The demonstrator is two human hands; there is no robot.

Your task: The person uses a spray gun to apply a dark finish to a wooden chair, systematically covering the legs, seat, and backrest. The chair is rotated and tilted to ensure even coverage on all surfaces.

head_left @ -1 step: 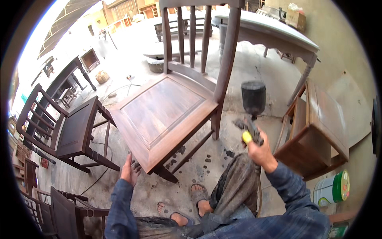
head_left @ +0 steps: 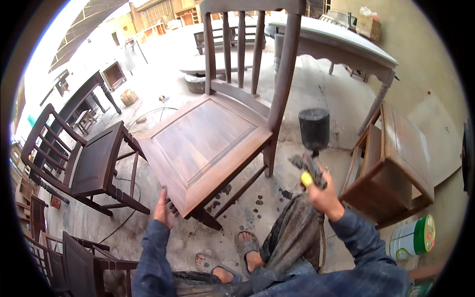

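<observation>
The right hand grips a cup-topped spray gun; the left hand, fingers spread, is at the near corner of the wooden slat-back chair, contact unclear. Tilting the gun could drip; brushing fingers could smudge.

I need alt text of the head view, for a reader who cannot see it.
A person's right hand holds a spray gun with a dark cup, near a brown wooden chair; the open left hand is beside its near corner. Farther left stands another chair.

chair: smooth wood, faint sheen | spray-gun cup: matt | floor: rough concrete
</observation>
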